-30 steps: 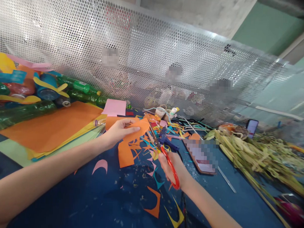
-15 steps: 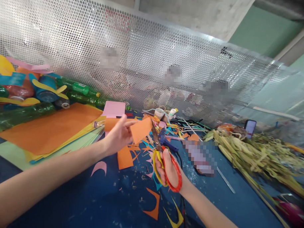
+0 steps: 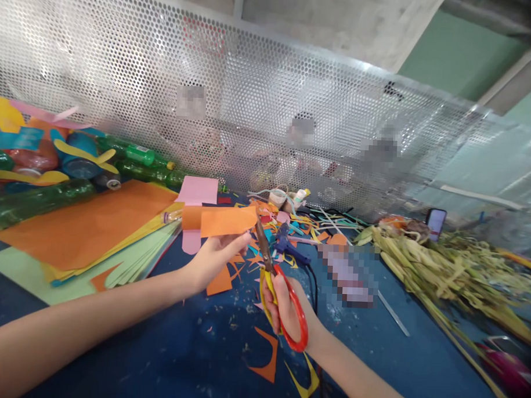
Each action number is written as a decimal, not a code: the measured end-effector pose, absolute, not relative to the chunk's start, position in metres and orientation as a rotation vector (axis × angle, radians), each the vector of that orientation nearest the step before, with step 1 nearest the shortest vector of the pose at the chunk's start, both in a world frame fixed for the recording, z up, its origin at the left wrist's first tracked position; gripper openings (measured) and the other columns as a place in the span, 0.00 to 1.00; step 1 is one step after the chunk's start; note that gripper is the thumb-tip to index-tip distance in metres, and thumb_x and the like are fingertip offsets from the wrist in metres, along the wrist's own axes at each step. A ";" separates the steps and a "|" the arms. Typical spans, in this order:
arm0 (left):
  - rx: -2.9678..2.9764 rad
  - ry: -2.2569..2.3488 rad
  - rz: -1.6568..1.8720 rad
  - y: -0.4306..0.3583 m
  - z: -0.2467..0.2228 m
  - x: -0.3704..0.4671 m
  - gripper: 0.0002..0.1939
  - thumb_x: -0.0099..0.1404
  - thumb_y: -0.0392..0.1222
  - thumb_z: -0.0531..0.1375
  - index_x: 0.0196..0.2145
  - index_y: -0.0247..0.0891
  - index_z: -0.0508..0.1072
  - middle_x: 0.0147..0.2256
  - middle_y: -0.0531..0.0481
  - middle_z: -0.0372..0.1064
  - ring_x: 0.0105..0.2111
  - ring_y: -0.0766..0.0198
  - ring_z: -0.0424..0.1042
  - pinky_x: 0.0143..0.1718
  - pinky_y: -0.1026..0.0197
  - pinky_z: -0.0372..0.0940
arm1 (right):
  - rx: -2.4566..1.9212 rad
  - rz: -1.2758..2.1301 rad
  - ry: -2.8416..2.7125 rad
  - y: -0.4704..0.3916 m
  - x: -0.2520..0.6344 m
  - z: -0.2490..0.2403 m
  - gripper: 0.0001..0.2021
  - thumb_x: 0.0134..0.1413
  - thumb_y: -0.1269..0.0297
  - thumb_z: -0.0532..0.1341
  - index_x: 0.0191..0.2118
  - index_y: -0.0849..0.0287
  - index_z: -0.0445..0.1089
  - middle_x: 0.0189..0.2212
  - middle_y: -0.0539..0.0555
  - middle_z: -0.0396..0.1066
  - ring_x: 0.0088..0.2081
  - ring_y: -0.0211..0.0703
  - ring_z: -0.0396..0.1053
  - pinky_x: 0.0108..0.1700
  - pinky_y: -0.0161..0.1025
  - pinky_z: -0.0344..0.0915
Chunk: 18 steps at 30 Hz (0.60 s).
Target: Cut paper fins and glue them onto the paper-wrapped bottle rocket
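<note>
An orange paper piece [image 3: 227, 220] is pinched by my left hand [image 3: 217, 255], which holds it from below near its right end. The fingers of my right hand [image 3: 283, 298] are in the handles of the scissors [image 3: 266, 251], one handle yellow and one red. The blades point up and away, with their tips at the right edge of the paper; whether they touch it I cannot tell. Behind the paper lie a pink sheet [image 3: 198, 189] and another orange piece [image 3: 191, 217]. An orange scrap [image 3: 219, 282] sits beneath my left hand.
Stacked colored sheets [image 3: 94, 222] and green bottles [image 3: 43, 200] are on the left. A blue glue gun [image 3: 292, 249], paper scraps and a phone [image 3: 436, 223] lie beyond my hands. Dried husks [image 3: 446, 263] cover the right. People are behind a perforated metal screen [image 3: 251, 105].
The orange paper has turned, its long side now nearly level. My left hand has moved lower beneath it. My right hand and the scissors have shifted slightly left and down.
</note>
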<state>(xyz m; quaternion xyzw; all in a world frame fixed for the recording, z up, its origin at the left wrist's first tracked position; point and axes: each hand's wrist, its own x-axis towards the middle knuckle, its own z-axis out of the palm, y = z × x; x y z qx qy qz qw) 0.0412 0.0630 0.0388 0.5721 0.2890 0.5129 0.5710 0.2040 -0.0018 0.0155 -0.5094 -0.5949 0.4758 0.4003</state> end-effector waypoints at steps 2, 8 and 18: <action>1.216 0.684 1.288 0.063 0.038 0.041 0.12 0.61 0.48 0.58 0.32 0.34 0.70 0.30 0.50 0.66 0.30 0.65 0.65 0.37 0.59 0.63 | -1.281 1.184 -1.585 -0.003 0.205 0.010 0.27 0.53 0.36 0.45 0.22 0.57 0.54 0.11 0.42 0.50 0.10 0.30 0.52 0.13 0.29 0.54; 1.097 0.725 1.378 0.062 0.037 0.042 0.10 0.59 0.44 0.60 0.28 0.34 0.70 0.27 0.51 0.64 0.28 0.67 0.63 0.31 0.62 0.62 | -1.209 1.057 -1.843 -0.002 0.206 0.012 0.29 0.55 0.37 0.41 0.23 0.58 0.58 0.19 0.52 0.63 0.23 0.39 0.65 0.28 0.37 0.65; 1.001 0.774 1.271 0.050 0.032 0.048 0.10 0.56 0.45 0.62 0.27 0.35 0.70 0.26 0.52 0.65 0.28 0.67 0.64 0.31 0.63 0.63 | -1.193 0.846 -1.965 -0.006 0.205 0.018 0.26 0.61 0.43 0.39 0.29 0.58 0.60 0.24 0.52 0.61 0.27 0.40 0.60 0.32 0.38 0.63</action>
